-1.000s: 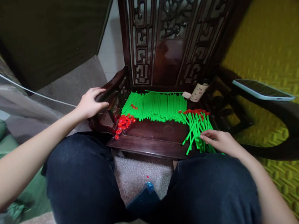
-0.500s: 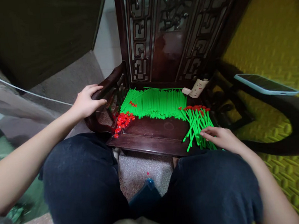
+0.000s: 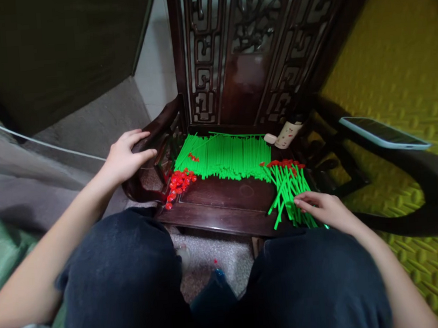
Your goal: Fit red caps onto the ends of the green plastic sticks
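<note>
My left hand [image 3: 126, 155] rests at the chair's left armrest [image 3: 163, 117], thumb and fingers apart, holding nothing. On the right of the seat, my right hand [image 3: 321, 209] is beside a loose pile of green sticks with red ends [image 3: 287, 186]. Its fingers are slightly bent with a gap to the thumb, and the fingertips are at the sticks; whether they touch is hard to see. A wide row of plain green sticks [image 3: 229, 156] covers the back of the seat. Small red pieces [image 3: 180, 181] lie heaped at the seat's left, with a few more on the row.
The dark wooden chair seat [image 3: 222, 216] has a carved backrest [image 3: 246, 89]. Behind the sticks stand a patterned bottle [image 3: 289, 134] and a small pale case [image 3: 270, 138]. A phone [image 3: 385, 132] lies on the right armrest. Something blue [image 3: 213, 289] is between my knees.
The view has shifted slightly, so the chair sits a little lower in the picture. Both hands stay about where they were, and the sticks and red pieces look unmoved.
</note>
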The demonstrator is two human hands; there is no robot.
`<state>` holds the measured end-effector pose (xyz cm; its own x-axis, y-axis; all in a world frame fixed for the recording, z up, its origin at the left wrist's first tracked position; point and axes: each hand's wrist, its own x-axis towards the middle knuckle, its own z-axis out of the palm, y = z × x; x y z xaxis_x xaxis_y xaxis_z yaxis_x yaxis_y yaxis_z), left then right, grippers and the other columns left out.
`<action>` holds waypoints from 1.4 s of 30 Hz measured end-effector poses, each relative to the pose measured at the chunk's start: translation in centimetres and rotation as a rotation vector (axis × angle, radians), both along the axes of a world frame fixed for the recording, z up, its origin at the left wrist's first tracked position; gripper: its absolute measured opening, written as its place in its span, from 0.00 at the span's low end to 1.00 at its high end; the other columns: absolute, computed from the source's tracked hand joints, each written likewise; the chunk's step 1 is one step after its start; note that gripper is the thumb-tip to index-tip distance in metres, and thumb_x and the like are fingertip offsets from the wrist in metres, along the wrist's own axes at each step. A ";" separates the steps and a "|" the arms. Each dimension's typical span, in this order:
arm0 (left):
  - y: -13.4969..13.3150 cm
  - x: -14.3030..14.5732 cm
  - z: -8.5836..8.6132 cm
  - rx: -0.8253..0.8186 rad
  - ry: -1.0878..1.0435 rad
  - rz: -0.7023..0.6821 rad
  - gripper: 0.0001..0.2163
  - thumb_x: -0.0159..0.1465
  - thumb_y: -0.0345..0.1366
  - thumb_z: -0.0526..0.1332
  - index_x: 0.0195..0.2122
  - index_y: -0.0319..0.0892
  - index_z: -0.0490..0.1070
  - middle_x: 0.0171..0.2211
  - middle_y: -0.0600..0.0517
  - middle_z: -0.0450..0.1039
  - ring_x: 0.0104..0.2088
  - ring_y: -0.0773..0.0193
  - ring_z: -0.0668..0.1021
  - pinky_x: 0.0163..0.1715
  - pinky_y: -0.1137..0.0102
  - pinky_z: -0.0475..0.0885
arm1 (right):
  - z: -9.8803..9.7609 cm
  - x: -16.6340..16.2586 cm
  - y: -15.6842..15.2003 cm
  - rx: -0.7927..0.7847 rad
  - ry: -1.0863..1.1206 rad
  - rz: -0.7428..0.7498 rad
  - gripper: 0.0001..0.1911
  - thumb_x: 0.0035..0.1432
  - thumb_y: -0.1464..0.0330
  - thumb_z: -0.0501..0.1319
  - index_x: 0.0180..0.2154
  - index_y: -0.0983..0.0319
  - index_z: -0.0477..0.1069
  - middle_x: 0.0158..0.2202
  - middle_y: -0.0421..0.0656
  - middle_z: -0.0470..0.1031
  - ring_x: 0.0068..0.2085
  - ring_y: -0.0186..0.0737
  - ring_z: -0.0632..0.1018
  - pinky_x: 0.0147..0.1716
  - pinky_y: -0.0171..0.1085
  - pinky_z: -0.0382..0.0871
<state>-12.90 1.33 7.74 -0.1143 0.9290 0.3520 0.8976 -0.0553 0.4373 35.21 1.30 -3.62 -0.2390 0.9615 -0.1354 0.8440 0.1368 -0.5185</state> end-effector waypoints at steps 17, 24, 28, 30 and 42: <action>0.1 9.1 -5.4 -0.259 -0.487 -0.611 0.09 0.62 0.35 0.57 0.39 0.42 0.76 0.36 0.49 0.79 0.37 0.63 0.79 0.39 0.69 0.73 | 4.1 -11.7 5.5 -0.132 0.011 0.489 0.08 0.56 0.65 0.59 0.34 0.60 0.75 0.26 0.40 0.77 0.28 0.37 0.76 0.28 0.33 0.67; 3.5 8.7 -15.9 -0.196 -0.232 -0.224 0.11 0.59 0.29 0.57 0.41 0.40 0.74 0.43 0.45 0.76 0.45 0.58 0.76 0.47 0.62 0.71 | -2.1 -16.2 10.8 0.000 -0.024 0.265 0.13 0.61 0.66 0.57 0.47 0.64 0.69 0.46 0.47 0.73 0.45 0.42 0.75 0.46 0.46 0.68; 4.5 8.0 -16.4 -0.221 -0.107 -0.160 0.12 0.61 0.29 0.54 0.42 0.41 0.73 0.45 0.45 0.73 0.47 0.58 0.74 0.50 0.63 0.67 | -3.9 -18.6 12.0 -0.002 0.002 0.142 0.16 0.63 0.64 0.56 0.50 0.63 0.66 0.50 0.47 0.70 0.47 0.44 0.74 0.46 0.49 0.68; 5.0 8.2 -16.5 -0.244 -0.043 -0.121 0.12 0.61 0.29 0.53 0.41 0.41 0.74 0.45 0.44 0.72 0.48 0.56 0.72 0.50 0.61 0.66 | -4.5 -19.6 12.5 -0.040 0.027 0.078 0.15 0.62 0.64 0.57 0.49 0.63 0.66 0.50 0.47 0.70 0.46 0.44 0.74 0.45 0.49 0.69; 5.8 8.0 -17.0 -0.237 -0.233 -0.050 0.10 0.62 0.33 0.53 0.30 0.43 0.74 0.38 0.46 0.70 0.44 0.56 0.72 0.48 0.62 0.65 | -5.5 -21.2 15.6 -0.514 0.462 -0.321 0.15 0.62 0.65 0.58 0.49 0.64 0.66 0.47 0.46 0.71 0.41 0.41 0.76 0.39 0.44 0.73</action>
